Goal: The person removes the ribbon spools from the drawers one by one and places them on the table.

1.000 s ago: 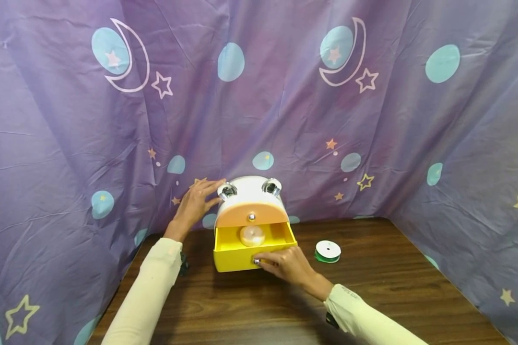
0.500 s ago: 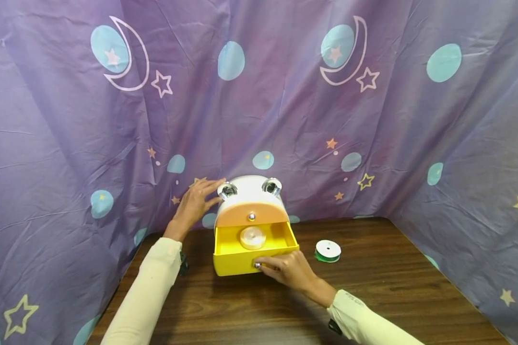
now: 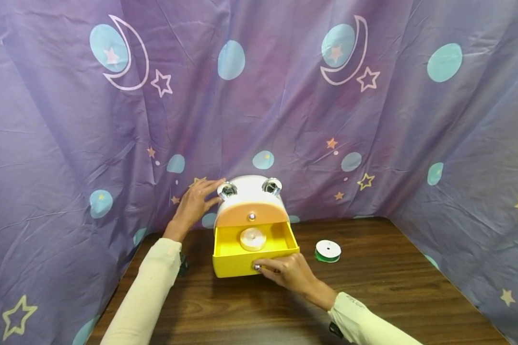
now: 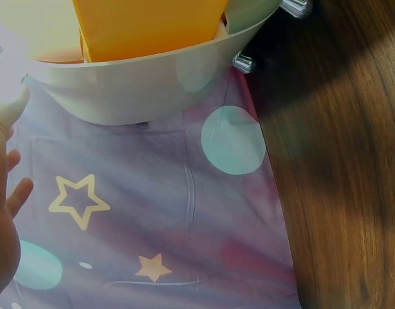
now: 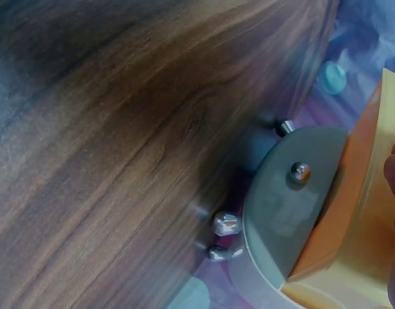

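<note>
Silver knob point(image 3: 257, 267) of yellow drawer point(image 3: 234, 266) pinched by right hand point(image 3: 289, 273); drawer extended from front of white box point(image 3: 251, 191) on wooden table point(image 3: 406, 282). Left hand point(image 3: 193, 201) spread, fingertips placed at box's upper left. Pale roll point(image 3: 258, 239) contained in drawer; green-edged spool point(image 3: 330, 250) seen to the right.

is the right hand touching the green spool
Apart: in the head view, brown tabletop shows between the right hand and the green spool.
</note>
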{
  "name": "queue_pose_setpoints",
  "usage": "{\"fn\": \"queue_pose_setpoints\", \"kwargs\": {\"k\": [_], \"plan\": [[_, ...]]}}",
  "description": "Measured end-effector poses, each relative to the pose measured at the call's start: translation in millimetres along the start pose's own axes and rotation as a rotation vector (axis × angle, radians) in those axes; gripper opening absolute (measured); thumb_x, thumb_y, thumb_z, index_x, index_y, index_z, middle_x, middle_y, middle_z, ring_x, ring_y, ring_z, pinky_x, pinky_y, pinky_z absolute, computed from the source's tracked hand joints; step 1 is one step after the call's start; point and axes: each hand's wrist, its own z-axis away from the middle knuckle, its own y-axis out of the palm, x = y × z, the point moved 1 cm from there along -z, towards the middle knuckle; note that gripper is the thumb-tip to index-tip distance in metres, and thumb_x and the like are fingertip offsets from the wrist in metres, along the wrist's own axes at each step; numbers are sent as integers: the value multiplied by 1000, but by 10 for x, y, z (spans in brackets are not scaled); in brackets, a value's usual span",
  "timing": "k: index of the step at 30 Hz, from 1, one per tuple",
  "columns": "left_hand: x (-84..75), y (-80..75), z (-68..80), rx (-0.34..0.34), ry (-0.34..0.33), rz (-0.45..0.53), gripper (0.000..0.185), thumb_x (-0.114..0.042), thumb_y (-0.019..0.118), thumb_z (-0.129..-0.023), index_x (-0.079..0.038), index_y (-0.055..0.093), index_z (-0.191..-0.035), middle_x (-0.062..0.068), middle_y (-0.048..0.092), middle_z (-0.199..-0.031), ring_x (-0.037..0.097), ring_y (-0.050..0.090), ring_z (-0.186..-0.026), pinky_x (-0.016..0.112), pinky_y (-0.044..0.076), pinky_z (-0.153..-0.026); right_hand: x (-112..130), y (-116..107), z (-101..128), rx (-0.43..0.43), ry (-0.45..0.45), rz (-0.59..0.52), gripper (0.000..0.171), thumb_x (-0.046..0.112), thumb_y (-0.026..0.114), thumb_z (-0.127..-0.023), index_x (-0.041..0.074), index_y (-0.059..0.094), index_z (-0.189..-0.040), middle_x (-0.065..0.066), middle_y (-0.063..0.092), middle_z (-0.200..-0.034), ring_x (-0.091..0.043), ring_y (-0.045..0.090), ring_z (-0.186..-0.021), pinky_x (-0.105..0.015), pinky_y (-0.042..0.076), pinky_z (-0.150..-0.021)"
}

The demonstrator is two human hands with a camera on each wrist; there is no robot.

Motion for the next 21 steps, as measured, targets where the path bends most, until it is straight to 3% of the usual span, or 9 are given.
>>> {"fn": "queue_pose_setpoints", "kwargs": {"k": [13,21], "plan": [[3,9,1,-19,6,6,68,-8,90,-79,-14,65,-142,14,72,-126,47,60,-127,68,39,-114,21,-3,-14,-10,13,-17,36,21,89,-82,26,80,-116,11,78,-80,6,50,-52,-8,40,-44],[6,1,7,-4,-3,-6,67,-12,89,-81,-16,64,-143,14,72,-127,47,59,-128,67,39,-114,16,3,-9,-13,2,-18,44,17,93,-77,25,79,-117,12,75,-72,7,45,-49,-5,35,-45]]}}
